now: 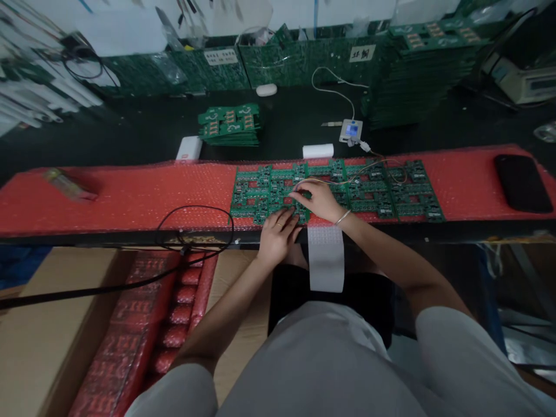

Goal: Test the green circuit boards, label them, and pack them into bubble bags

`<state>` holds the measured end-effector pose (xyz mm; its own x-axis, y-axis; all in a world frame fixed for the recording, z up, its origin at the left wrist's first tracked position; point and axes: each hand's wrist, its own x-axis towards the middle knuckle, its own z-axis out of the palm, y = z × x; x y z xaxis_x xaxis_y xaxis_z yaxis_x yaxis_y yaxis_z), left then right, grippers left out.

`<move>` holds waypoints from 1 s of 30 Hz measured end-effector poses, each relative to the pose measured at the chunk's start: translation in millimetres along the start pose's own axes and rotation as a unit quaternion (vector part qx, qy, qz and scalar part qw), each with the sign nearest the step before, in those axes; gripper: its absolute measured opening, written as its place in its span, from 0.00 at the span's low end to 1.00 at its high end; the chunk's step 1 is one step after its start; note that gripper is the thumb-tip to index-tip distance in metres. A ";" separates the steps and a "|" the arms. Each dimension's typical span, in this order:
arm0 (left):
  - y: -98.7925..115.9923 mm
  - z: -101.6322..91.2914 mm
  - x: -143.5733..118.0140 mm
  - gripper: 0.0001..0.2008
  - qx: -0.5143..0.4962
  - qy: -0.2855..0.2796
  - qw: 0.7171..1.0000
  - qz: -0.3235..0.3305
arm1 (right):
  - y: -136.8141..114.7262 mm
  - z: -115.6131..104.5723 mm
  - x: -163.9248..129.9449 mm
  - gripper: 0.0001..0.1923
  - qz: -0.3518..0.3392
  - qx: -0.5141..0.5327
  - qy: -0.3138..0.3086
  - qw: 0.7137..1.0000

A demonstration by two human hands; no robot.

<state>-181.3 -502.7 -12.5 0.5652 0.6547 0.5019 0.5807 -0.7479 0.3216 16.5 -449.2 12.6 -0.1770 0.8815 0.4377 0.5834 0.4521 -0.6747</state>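
Observation:
Several green circuit boards lie in a row on a red bubble-wrap sheet. My left hand rests at the near edge of one board, fingers stretched over it and holding nothing. Just right of it, my right hand pinches the end of a thin cable low over the same board. Its fingers hide the cable's tip, so I cannot tell whether it touches the board. The cable runs back to a small white meter with a lit screen. A strip of white labels hangs over the table edge by my lap.
A small pile of green boards and a tall stack stand behind. A black phone lies far right, a blurred clear roll left. A black cord loops over the front edge. Below, a carton holds red-wrapped packs.

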 end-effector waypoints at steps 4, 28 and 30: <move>1.3 5.1 -2.8 0.12 0.025 0.014 1.000 0.004 | -4.8 2.9 10.6 0.06 -0.010 0.042 -0.012 0.999; 9.6 4.1 -4.6 0.15 0.020 0.013 1.000 -0.018 | -9.5 16.2 31.1 0.09 -0.082 -0.073 -0.150 0.983; 11.0 3.4 -5.1 0.15 0.012 0.013 0.999 -0.026 | -7.4 18.4 30.9 0.08 -0.082 -0.074 -0.145 0.983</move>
<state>-175.8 -513.9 -14.2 0.5182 0.6890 0.5066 0.6234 -0.7099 0.3278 -7.9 -422.8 20.1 -0.4842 0.8097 0.3315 0.6330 0.5857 -0.5062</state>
